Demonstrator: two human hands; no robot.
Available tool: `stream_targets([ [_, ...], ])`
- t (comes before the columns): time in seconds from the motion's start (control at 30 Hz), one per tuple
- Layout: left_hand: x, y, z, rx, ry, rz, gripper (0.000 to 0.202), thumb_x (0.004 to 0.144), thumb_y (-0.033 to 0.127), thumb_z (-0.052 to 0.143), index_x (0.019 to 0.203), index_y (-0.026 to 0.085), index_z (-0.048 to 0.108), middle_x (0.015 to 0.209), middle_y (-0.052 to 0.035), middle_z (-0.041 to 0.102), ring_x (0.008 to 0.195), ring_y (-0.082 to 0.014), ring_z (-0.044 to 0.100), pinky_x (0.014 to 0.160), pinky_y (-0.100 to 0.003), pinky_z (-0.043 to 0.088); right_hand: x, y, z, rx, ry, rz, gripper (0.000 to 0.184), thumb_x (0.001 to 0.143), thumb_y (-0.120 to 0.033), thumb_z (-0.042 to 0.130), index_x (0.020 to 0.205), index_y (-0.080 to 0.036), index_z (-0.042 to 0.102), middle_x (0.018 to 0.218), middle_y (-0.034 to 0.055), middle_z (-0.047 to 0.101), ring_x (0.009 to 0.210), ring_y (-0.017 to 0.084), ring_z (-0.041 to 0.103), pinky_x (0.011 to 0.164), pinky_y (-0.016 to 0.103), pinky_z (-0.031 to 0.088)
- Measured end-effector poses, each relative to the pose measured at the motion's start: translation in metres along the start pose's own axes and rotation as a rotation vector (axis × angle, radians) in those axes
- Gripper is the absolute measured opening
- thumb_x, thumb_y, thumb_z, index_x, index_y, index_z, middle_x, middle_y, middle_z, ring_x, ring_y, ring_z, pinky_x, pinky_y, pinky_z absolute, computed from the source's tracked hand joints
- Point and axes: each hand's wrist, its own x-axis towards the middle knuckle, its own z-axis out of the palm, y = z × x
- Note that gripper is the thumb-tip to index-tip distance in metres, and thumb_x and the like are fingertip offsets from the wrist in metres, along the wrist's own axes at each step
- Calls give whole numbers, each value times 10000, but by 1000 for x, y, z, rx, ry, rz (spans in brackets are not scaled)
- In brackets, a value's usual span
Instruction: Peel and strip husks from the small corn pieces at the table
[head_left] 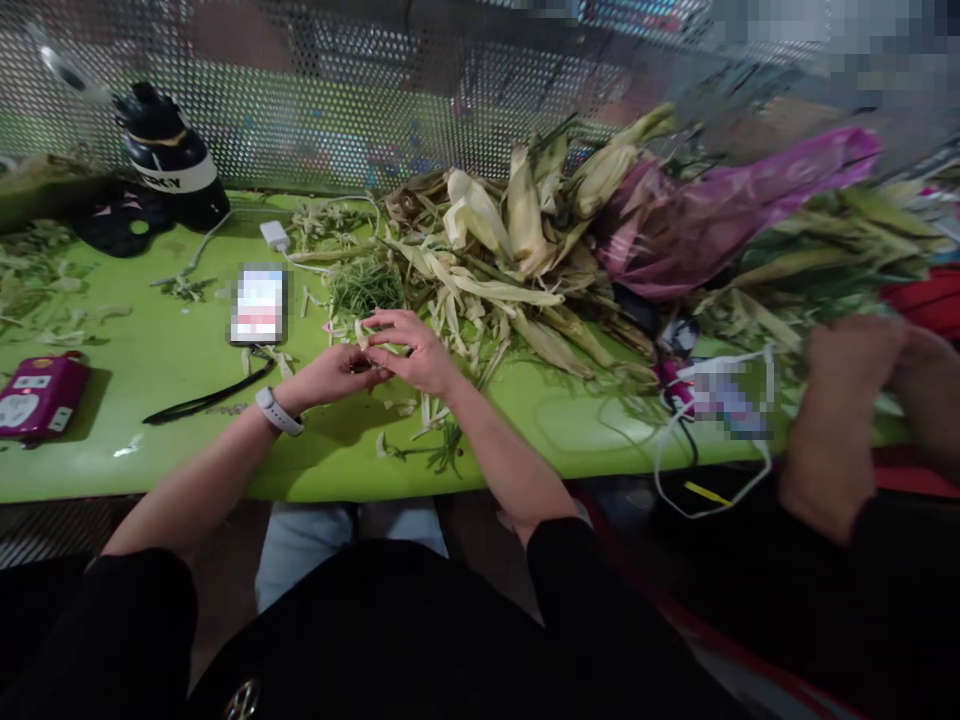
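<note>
My left hand (341,372), with a white watch (279,411) on its wrist, is closed in a pinch above the green tabletop (180,465). A pale strip of corn husk (363,336) shows between its fingertips and those of my right hand (414,350). The right fingers are bent around the same strip, and the two hands touch. Just beyond them lies a small heap of thin green shreds (367,288). Torn pale bits are scattered around. A big pile of dry corn husks (517,225) spreads behind and to the right.
A blurred phone (257,306) with a black strap (210,402) lies left of my hands. Farther left are a purple box (43,398) and a black bottle (176,165). A pink plastic bag (675,220), a white cable (769,465) and another person's arm (836,430) are at right.
</note>
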Motion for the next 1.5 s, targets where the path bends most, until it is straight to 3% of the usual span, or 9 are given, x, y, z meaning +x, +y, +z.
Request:
stream_targets([
  [0.23,4,4,4,-249,128,128,377,900,405,571,1206,195,638,1152,-91,672,1064,-208,610,968,-342,454,0,3,8,539,168,380,336,730,-512,741,907,-230,704,1039,36,677,940,163,632,866,340,554],
  [0.43,4,2,3,-371,118,50,267,882,397,615,974,165,711,914,-53,687,857,-152,602,822,-280,465,2,7,12,720,203,481,351,634,-453,819,833,-199,682,1114,39,654,908,142,621,790,289,560],
  [0.67,1,7,3,-427,14,-73,272,861,413,634,890,159,728,829,-28,675,737,-115,553,730,-256,432,2,10,14,660,140,393,316,666,-458,800,770,-193,662,1099,51,626,978,168,610,916,345,525],
  [0.9,0,9,4,-368,-75,-58,286,852,426,640,821,155,723,720,-13,627,657,-110,518,672,-264,415,3,13,20,585,253,339,356,673,-503,779,762,-192,629,1090,63,597,957,163,608,929,338,506],
  [1.0,1,6,4,-426,-15,-71,275,844,422,653,790,161,724,705,-9,614,669,-111,519,697,-268,417,4,7,10,551,228,413,418,677,-575,750,800,-189,645,956,50,639,891,159,620,884,320,514],
  [1.13,3,-1,2,-542,231,-118,261,841,406,664,738,169,705,694,-5,608,660,-102,513,696,-256,408,4,-6,-14,488,128,539,512,814,-688,541,805,-186,642,799,28,644,746,135,620,722,275,518],
  [1.23,4,-2,2,-638,335,-139,239,826,397,681,767,168,714,721,-12,620,658,-101,513,683,-252,410,2,-11,-20,385,3,526,505,780,-684,598,736,-180,598,643,-9,575,582,106,540,558,239,452],
  [1.37,3,2,4,-666,297,-141,214,793,373,719,777,159,722,700,-5,607,635,-94,503,655,-242,409,0,-9,-10,276,25,431,492,749,-671,644,711,-188,558,517,-64,436,469,76,385,453,226,301],
  [1.5,3,3,4,-636,249,-149,210,781,359,723,757,150,722,684,-10,617,613,-97,508,636,-249,412,-1,-7,-3,237,97,384,488,782,-674,602,707,-197,530,534,-61,418,492,81,376,479,238,289],
])
